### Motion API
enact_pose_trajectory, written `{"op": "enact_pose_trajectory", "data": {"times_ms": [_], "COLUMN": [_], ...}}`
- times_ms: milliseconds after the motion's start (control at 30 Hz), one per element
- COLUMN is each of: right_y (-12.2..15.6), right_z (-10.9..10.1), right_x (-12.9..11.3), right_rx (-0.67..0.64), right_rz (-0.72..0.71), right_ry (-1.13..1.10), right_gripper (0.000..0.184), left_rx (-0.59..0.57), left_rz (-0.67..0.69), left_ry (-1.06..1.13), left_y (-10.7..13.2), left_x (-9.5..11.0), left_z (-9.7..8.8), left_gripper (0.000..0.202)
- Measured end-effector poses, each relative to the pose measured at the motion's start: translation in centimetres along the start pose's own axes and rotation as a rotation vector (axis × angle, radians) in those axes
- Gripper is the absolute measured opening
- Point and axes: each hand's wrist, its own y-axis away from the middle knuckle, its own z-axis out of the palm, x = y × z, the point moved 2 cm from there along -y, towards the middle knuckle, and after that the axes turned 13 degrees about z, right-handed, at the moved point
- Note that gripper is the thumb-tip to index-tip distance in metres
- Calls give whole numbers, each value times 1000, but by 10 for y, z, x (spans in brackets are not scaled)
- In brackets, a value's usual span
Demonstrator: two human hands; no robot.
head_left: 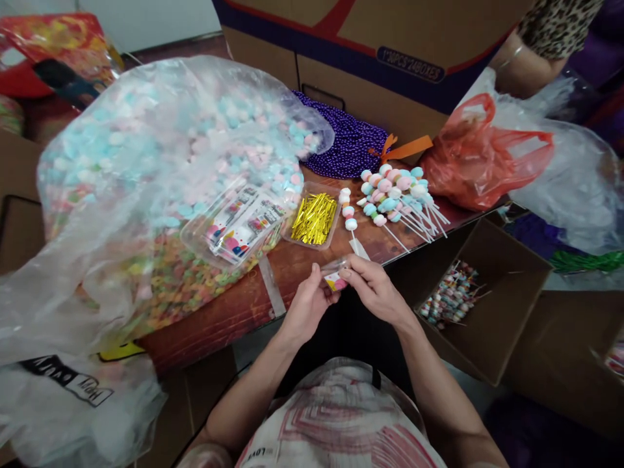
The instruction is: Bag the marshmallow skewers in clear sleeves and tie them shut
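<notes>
Printed plastic bag: one small piece [335, 279], clear toward the top and colour-printed lower down, held between both hands in front of the torso, at the near table edge [214, 325].
Left hand: thumb and fingers [311, 300] closed on the bag's left side.
Right hand: thumb and forefinger [371, 286] pinched together on the bag's upper right; both grips are on the same bag.
Bag mouth: too small in view to tell whether it is parted.
Step in hand: judged to be the handling of a single bag, probably working its mouth apart; no marshmallow skewer is in either hand.
Next move: judged to call for a steady left grip and a light right pinch, so that the thin film separates without tearing.
Lone marshmallow skewer: lying on the table [348, 211] just beyond the right hand, stick end toward the person.
Skewer pile: heaped to the right of the lone piece [394, 192], sticks pointing toward the near edge.
Gold twist ties: loose in a clear tray [314, 220], left of the lone skewer.
Bag stock: printed stack in a clear container [246, 224], left of the ties, against the large marshmallow sack [185, 123].
Open carton: below table height at right [507, 305], with a cluster of candy sticks inside [448, 296].
</notes>
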Motion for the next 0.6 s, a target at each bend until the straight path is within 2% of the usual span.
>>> {"op": "enact_pose_trajectory", "data": {"times_ms": [67,100,200,267,367,467,600], "right_y": [1,2,3,4,6,8,10], "right_z": [-5,-8,-13,-11,3,25,44], "right_x": [-1,-1,3,9,18,25,27], "right_rx": [-61,-104,-208,-197,-13,204,443], "right_rz": [-5,1,56,121,209,222,241], "right_ry": [43,57,43,-33,-259,-470,-541], "right_gripper": [30,31,33,34,32,24,21], "left_rx": [-4,0,13,35,127,229,233], "left_rz": [-83,-82,37,119,223,343,492], "left_ry": [108,129,72,2,-40,-40,-119], "left_y": [-3,-4,-9,-11,-16,-20,-20], "left_x": [1,3,8,8,7,3,-4], "left_z": [2,3,2,1,0,2,6], "left_gripper": [54,51,35,32,34,39,39]}}
